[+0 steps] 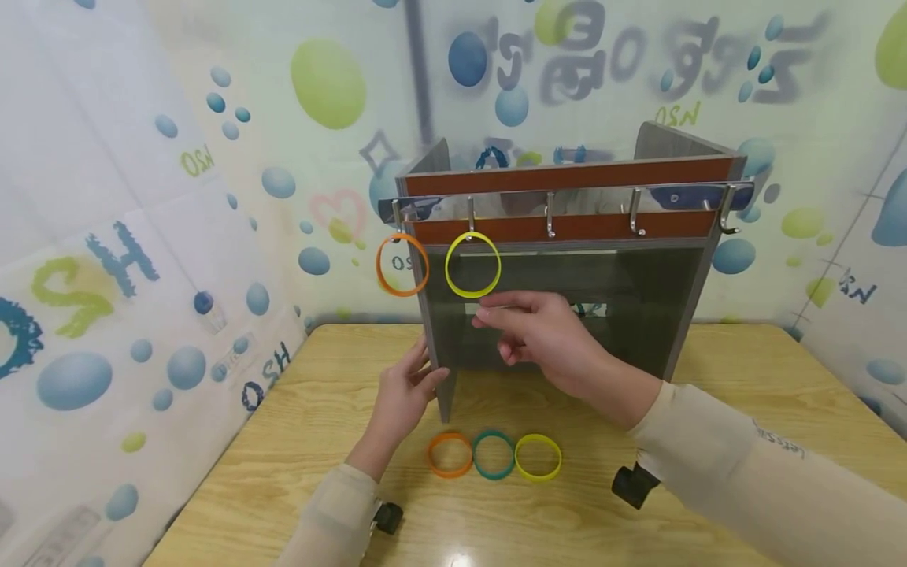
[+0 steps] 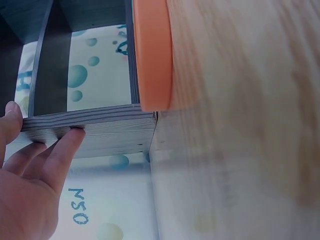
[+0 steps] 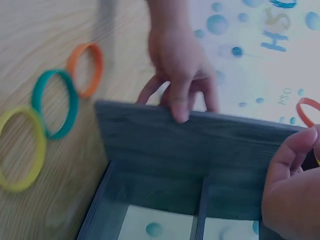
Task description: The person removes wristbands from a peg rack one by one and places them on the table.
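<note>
Gripping the left panel (image 1: 435,346) of the grey shelf unit (image 1: 623,272) between thumb and fingers of the left hand (image 1: 404,394). Poising the right hand (image 1: 544,335) before the unit, just below the yellow band (image 1: 499,266) on its second hook (image 1: 471,211) from the left, with thumb and forefinger close together; cannot tell pinch from touch. Could unhook that band by catching it on an upward move, or jar the orange band (image 1: 427,268) off the unit's leftmost hook (image 1: 396,211). Might scatter three loose bands (image 1: 494,476) in front of the unit by shifting it
</note>
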